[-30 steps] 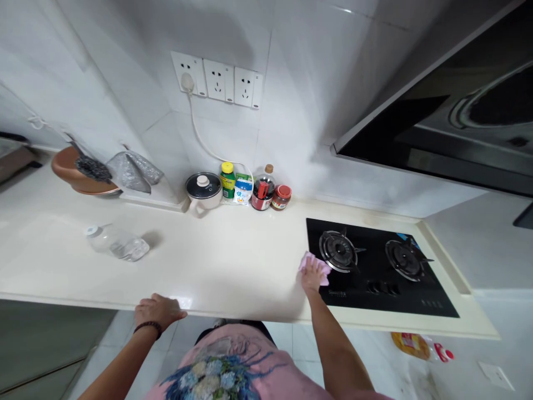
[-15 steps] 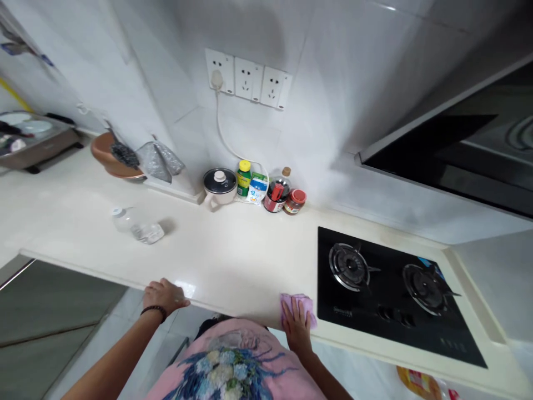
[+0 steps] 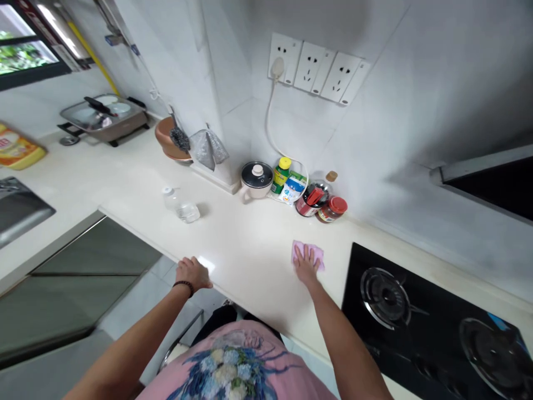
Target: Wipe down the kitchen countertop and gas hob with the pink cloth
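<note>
My right hand [image 3: 306,268] lies on a folded pink cloth [image 3: 318,254], pressing it against the white countertop [image 3: 250,250]. Its fingers are spread over the cloth, left of the black gas stove [image 3: 387,316]. At the counter's front edge rests my left hand [image 3: 193,273], a dark beaded bracelet on its wrist. The fingers of that hand lie on top of the edge, with the thumb pointing right, and no loose object is in it. Beyond it, a clear plastic bottle [image 3: 187,211] with a white cap lies on its side.
Along the wall stand a small pot [image 3: 257,180] with a glass lid, a green bottle [image 3: 281,176], a blue-white packet [image 3: 292,189] and a red-lidded jar [image 3: 332,210]. A white cord hangs from the sockets [image 3: 312,66]. Further left are an electric pan [image 3: 104,116] and a sink [image 3: 20,208].
My right hand has slid the pink cloth from the counter's front edge back toward the wall. The left hand stays at the edge. The view has turned to the left.
</note>
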The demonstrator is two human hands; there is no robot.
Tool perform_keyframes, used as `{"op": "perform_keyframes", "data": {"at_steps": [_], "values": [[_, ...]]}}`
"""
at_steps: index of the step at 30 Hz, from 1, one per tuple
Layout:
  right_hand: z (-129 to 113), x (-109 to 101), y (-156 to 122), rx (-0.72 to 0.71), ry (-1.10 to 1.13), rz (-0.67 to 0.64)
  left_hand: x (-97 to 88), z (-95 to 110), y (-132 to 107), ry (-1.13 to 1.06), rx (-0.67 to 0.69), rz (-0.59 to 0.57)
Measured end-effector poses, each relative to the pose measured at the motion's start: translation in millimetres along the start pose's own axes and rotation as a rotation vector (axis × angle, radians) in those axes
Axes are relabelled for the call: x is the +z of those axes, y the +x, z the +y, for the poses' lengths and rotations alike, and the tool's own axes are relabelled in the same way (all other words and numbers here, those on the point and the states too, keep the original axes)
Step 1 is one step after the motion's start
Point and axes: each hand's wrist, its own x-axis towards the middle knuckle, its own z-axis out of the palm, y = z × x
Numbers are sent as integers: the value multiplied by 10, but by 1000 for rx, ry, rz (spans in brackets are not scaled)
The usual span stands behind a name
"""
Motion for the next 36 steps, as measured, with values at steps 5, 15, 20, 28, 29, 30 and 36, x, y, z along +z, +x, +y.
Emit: {"op": "perform_keyframes", "data": {"at_steps": [5,15,20,28,29,30,36], "values": [[-366,-297,564,76,68,-16,8,10,13,15,-32,12],[-909,563,-991,-376,-75,35,90,-26,39,9,-15,44],[-472,876,-1645,-474,-57,37,92,-30,48,0,-22,43],[391,938,-1482,-34,43,315,63,-15,50,-34,-18,6],[407,906,-1342,9,84,347,61,-13,53,-25,-18,-2],[401,862,-1178,45,128,366,59,-12,56,-17,-16,-10],[-38,355,63,165,264,328,59,-13,60,22,0,-35]]}}
